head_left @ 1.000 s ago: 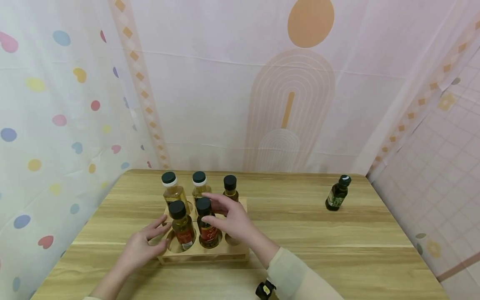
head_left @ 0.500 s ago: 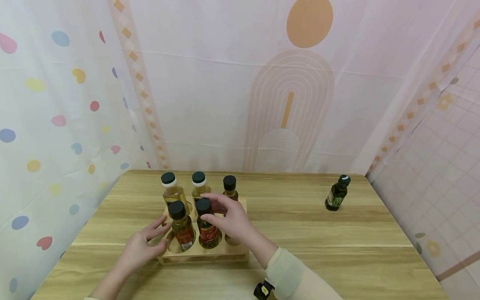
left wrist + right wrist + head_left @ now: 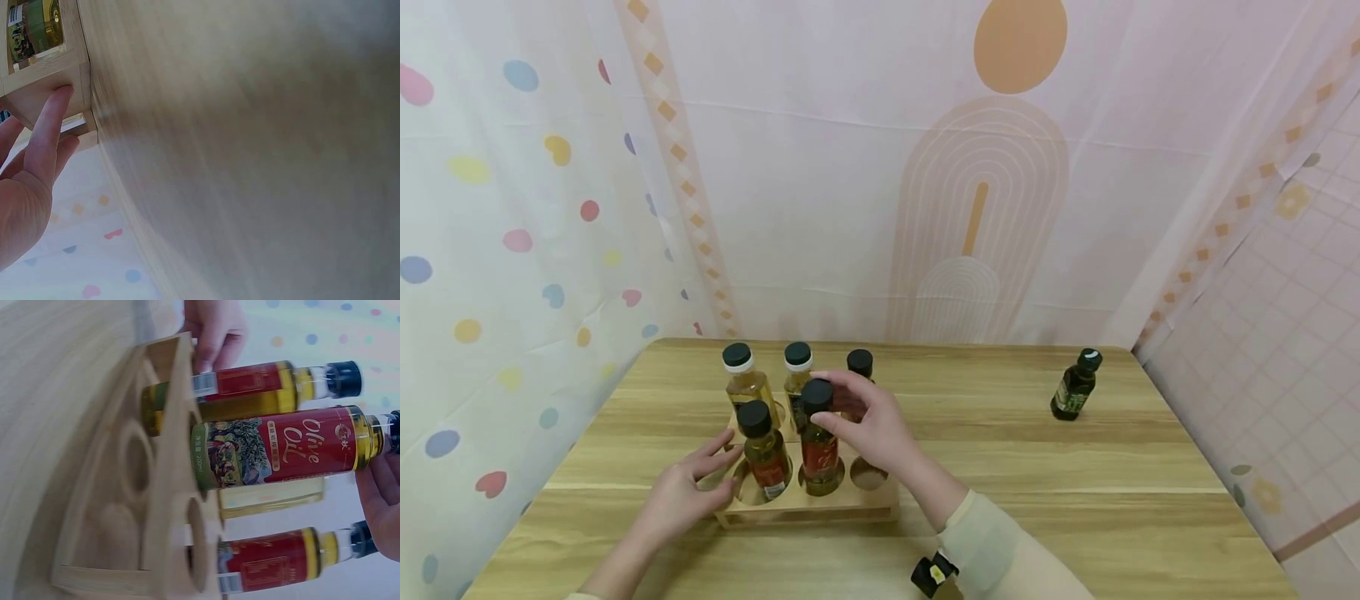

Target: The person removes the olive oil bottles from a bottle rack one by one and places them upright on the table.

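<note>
My right hand pinches an olive oil bottle by its neck, just under the black cap. Red-labelled, the bottle stands high in the front middle hole of a wooden rack; in the right wrist view its base is near the level of the top board. At the rack's left end, my left hand rests with extended fingers, one pressing the end panel in the left wrist view. Close by that hand, another red-labelled oil bottle leans slightly in the front left hole.
Behind stand two pale oil bottles with dark green caps, one at left and one in the middle, plus a black-capped bottle. The front right hole holds nothing. A dark bottle stands apart at the table's right.
My right hand has raised the olive oil bottle and shifted slightly right, uncovering more of the front right hole. The left hand stays on the rack's end.
</note>
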Tool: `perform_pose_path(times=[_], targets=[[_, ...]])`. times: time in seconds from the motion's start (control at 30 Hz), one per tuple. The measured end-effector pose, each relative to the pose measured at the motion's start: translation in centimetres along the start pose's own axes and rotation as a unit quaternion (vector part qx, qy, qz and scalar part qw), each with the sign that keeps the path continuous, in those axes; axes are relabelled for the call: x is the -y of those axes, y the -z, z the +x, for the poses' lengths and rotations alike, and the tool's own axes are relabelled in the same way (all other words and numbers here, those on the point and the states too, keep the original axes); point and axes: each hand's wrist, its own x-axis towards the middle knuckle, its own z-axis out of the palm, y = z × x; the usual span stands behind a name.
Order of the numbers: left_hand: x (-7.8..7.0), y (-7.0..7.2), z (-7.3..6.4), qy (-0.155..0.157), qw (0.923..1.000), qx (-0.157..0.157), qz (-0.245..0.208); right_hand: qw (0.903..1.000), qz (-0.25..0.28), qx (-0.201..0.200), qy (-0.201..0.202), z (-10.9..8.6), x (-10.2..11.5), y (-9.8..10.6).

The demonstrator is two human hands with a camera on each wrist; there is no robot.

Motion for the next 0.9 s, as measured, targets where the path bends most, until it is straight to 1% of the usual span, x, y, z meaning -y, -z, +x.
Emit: perform_pose_path(times=[0.1,0.33,0.63,0.9], targets=[[0.0,0.0,0.0,0.0,1.0,0.0,0.003,0.9999,0.004,-0.003,0.009,0.1,0.6,0.5],[0.0,0.2,0.0,0.001,1.0,0.003,-0.007,0.9996,0.015,-0.009,0.02,-0.2,1.9,1.6],[0.0,0.2,0.0,0.001,0.9999,0.004,-0.009,0.9984,-0.022,-0.037,0.038,-1.2,2.1,3.7],[0.0,0.1,0.1,0.007,0.9998,0.009,-0.014,0.9954,-0.042,-0.08,0.03,-2.7,2.0,6.6]])
